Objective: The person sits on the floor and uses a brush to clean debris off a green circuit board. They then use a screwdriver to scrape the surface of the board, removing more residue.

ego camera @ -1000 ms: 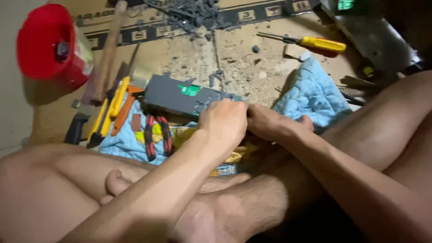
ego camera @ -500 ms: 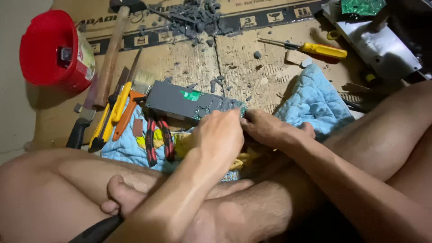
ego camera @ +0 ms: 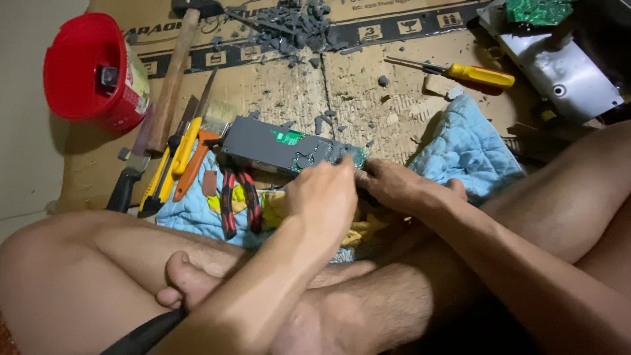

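Flattened cardboard (ego camera: 276,92) covers the floor where I sit cross-legged, with a quilted blue cloth (ego camera: 470,148) spread over its near part. On the cloth, just ahead of my shins, lies a grey rectangular electronics module (ego camera: 273,144) with green circuit board showing through its top and at its right end. Left hand (ego camera: 325,197) sits at the module's right end, fingers curled down onto the corner; whether they pinch anything I cannot tell, since the back of the hand hides the fingertips. Right hand (ego camera: 397,187) meets it from the other side, touching the same end of the module, fingers tucked under and closed narrow; what they grip is hidden. Both hands are touching each other at the knuckles. Beside the module to the left: red-and-black handled pliers (ego camera: 238,200) on the cloth, an orange-handled paintbrush (ego camera: 200,141), a yellow utility knife (ego camera: 167,167), a dark-handled knife (ego camera: 128,181), and a wooden-handled hammer (ego camera: 174,72) lying diagonally. Red plastic tub (ego camera: 89,69) lies on its side at far left, a small dark object inside. Pile of grey rubble fragments (ego camera: 289,26) sits at the top of the cardboard, well apart from the hands. Yellow-handled screwdriver (ego camera: 460,72) lies at upper right, near a metal chassis (ego camera: 559,62) bearing a green board.
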